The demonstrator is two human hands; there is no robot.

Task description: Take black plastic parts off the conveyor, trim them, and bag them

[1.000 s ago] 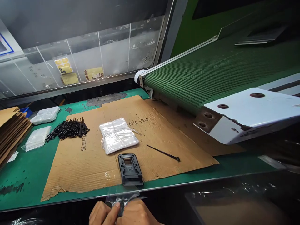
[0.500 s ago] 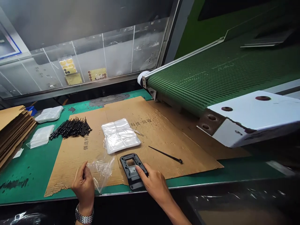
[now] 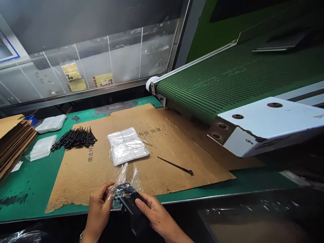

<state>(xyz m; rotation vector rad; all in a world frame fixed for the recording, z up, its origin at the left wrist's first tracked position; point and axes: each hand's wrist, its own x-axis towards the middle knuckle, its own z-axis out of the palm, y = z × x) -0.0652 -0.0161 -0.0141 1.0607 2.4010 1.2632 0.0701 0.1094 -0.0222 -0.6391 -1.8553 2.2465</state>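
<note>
My right hand (image 3: pixel 155 210) grips a black plastic frame-like part (image 3: pixel 134 206), its thumb on top. The far end of the part is at the mouth of a clear plastic bag (image 3: pixel 129 177), partly covered by the film. My left hand (image 3: pixel 101 204) pinches the bag's edge beside the part. Just beyond lies a stack of clear plastic bags (image 3: pixel 129 146) on a flat cardboard sheet (image 3: pixel 83 182). A single black cable tie (image 3: pixel 175 165) rests to the right. Farther left is a heap of black cable ties (image 3: pixel 76 137).
A green conveyor belt (image 3: pixel 202 87) with a white end housing (image 3: pixel 268 121) slopes over the bench's right side. Stacked cardboard (image 3: pixel 15 145) stands at the left. More bag bundles (image 3: pixel 42 146) lie on the green mat (image 3: pixel 27 182). The bench's front edge is close to my hands.
My left hand has moved right with the bag, bringing it over the end of the black part. My right hand has drawn the part slightly toward me and left, tilting it.
</note>
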